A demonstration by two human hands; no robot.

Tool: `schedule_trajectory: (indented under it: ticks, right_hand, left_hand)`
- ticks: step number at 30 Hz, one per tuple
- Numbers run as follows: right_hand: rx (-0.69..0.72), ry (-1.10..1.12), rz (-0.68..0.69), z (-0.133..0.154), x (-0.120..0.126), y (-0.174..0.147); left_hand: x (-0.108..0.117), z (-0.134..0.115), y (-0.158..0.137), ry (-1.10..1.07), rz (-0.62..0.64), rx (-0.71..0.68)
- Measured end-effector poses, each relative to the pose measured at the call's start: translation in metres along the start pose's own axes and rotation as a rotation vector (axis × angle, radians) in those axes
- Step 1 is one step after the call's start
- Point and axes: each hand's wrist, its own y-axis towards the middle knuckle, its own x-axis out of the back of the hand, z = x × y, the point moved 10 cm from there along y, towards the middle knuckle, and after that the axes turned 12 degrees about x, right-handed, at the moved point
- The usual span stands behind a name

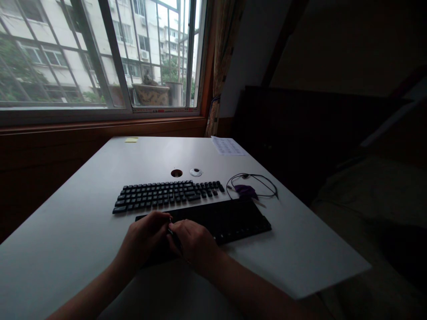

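Observation:
A black keyboard body (233, 218) lies slightly askew on the white table, its left part behind my hands. My left hand (148, 233) is over the left end of that body, thumb and fingers brought together around something small that I cannot make out. Close against it, my right hand (191, 240) is closed on a slim dark object (175, 238), mostly hidden by the fingers. The fingertips of both hands nearly meet. Just beyond, loose black keycaps (167, 194) stand in rows on the tabletop, laid out like a keyboard.
A black cable (271, 182) loops at the right, around a purple cloth (246, 191). Behind the keycaps are a round hole (176, 173) and a white ring-shaped cover (196, 172). Printed paper (228, 146) and a yellow note (131, 139) lie by the table's far edge.

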Motion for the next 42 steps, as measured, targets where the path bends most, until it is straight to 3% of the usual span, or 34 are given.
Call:
schedule_trajectory:
  ticks: [10, 17, 25, 31, 36, 42]
  right_hand:
    - [0.024, 0.050, -0.037, 0.003, 0.005, -0.002]
    - [-0.013, 0.099, -0.112, -0.004, 0.017, -0.002]
    - [-0.005, 0.126, -0.126, -0.002, 0.027, 0.001]
    - [-0.066, -0.026, -0.219, -0.009, 0.048, -0.002]
    - [-0.077, 0.016, -0.237, -0.013, 0.044, -0.004]
    - [-0.031, -0.033, -0.246, -0.010, 0.039, -0.006]
  left_hand:
    - [0.010, -0.004, 0.003, -0.052, -0.028, -0.056]
    - [-0.002, 0.016, 0.008, -0.343, 0.148, 0.130]
    - [0.002, 0.034, 0.009, -0.613, 0.109, 0.343]
    - [-0.010, 0.035, 0.007, -0.866, 0.172, 0.458]
    - [-0.025, 0.030, -0.001, -0.900, 0.297, 0.464]
    - [-0.026, 0.020, -0.006, -0.728, 0.310, 0.351]
